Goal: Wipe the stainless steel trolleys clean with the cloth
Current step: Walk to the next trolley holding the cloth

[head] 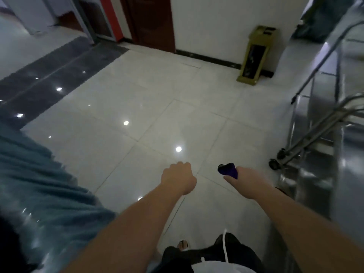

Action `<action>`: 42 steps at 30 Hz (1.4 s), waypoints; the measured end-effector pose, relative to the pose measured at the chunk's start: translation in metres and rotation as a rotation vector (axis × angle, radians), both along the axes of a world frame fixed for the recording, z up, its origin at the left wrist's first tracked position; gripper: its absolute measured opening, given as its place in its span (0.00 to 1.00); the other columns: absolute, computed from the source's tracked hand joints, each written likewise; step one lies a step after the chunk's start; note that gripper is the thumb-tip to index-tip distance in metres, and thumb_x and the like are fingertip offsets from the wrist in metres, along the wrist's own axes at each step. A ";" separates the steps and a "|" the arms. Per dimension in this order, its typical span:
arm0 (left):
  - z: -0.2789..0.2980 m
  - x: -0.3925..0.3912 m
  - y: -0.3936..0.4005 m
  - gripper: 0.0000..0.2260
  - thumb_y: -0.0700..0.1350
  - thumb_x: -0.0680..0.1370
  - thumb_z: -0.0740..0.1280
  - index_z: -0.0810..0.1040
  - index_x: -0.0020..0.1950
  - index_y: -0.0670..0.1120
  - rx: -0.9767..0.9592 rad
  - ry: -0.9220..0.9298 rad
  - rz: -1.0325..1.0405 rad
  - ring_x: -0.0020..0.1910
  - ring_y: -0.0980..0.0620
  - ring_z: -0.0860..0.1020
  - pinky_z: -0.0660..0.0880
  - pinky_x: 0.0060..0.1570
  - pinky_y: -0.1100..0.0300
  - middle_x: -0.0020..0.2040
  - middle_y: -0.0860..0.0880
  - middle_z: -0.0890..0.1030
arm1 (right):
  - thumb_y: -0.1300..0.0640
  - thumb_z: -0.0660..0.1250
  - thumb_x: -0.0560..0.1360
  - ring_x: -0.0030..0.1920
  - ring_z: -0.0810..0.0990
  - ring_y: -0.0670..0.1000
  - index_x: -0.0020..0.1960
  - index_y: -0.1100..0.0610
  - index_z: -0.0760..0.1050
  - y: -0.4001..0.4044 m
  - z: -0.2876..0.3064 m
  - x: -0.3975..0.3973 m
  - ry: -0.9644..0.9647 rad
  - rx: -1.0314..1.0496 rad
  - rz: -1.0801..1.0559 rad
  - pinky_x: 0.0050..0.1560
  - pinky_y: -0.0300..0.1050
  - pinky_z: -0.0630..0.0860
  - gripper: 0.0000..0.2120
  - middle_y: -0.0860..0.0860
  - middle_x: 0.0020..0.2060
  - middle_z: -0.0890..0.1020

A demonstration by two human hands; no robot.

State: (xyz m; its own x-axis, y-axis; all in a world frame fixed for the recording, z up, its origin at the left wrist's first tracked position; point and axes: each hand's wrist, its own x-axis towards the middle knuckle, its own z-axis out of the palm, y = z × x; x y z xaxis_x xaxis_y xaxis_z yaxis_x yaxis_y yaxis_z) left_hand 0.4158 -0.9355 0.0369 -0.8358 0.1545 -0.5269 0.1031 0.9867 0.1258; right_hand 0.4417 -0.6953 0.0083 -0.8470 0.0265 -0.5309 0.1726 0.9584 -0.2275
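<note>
Head view, looking down at a glossy tiled floor (149,107) with ceiling-light glints on it. Both forearms stretch forward over the floor. Left hand (178,177) is seen from the back, fingers curled under into a loose fist; nothing visible in it, though the palm side is hidden so can't fully tell. Right hand (243,180) grips a dark purple cloth (228,170), bunched up and sticking out past the thumb side, fingers wrapped round it. Stainless steel trolleys (323,123) stand along the right edge, nested close together, thin tube handles angled up, small black wheels (274,163) on the floor near the right hand. Cloth is near the trolleys but not touching them, just left of the nearest wheels. A gold-coloured bin (255,56) stands against the white wall (216,24) at the back, left of the trolleys. Dark tile strip (49,75) runs diagonally at upper left, brown door (151,20) behind it. Blurred teal fabric (39,184) fills the lower left. Dark trousers (206,255) and a sandalled foot (183,244) at the bottom, with a white cord (225,247) hanging over them
</note>
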 end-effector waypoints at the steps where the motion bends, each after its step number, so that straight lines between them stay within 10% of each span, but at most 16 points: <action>1: -0.001 -0.016 0.010 0.22 0.53 0.83 0.60 0.70 0.76 0.47 0.004 -0.008 -0.046 0.67 0.42 0.74 0.72 0.63 0.47 0.70 0.44 0.74 | 0.34 0.56 0.82 0.40 0.77 0.48 0.45 0.48 0.69 0.009 -0.001 -0.004 -0.008 0.011 -0.039 0.47 0.49 0.75 0.19 0.46 0.40 0.77; 28: -0.039 -0.399 0.406 0.23 0.55 0.82 0.62 0.72 0.76 0.51 -0.043 -0.112 -0.856 0.67 0.43 0.76 0.74 0.60 0.50 0.72 0.47 0.75 | 0.34 0.59 0.81 0.53 0.81 0.54 0.65 0.50 0.76 0.294 -0.044 -0.216 -0.067 -0.149 -0.993 0.57 0.51 0.78 0.24 0.51 0.54 0.82; 42: -0.118 -0.480 0.560 0.20 0.54 0.83 0.63 0.73 0.74 0.49 -0.244 -0.192 -1.570 0.65 0.43 0.77 0.74 0.57 0.52 0.69 0.47 0.77 | 0.36 0.59 0.83 0.56 0.81 0.56 0.65 0.53 0.77 0.277 -0.100 -0.267 -0.080 -0.286 -1.661 0.57 0.51 0.78 0.24 0.54 0.58 0.83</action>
State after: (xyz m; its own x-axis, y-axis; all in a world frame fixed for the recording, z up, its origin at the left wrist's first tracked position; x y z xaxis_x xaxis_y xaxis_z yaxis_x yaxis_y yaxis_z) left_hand -0.0638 -0.3751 -0.0812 0.1411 0.6570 -0.7406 0.9898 -0.0791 0.1184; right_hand 0.1750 -0.4181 -0.0914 0.0235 0.7005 -0.7133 0.8993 -0.3265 -0.2910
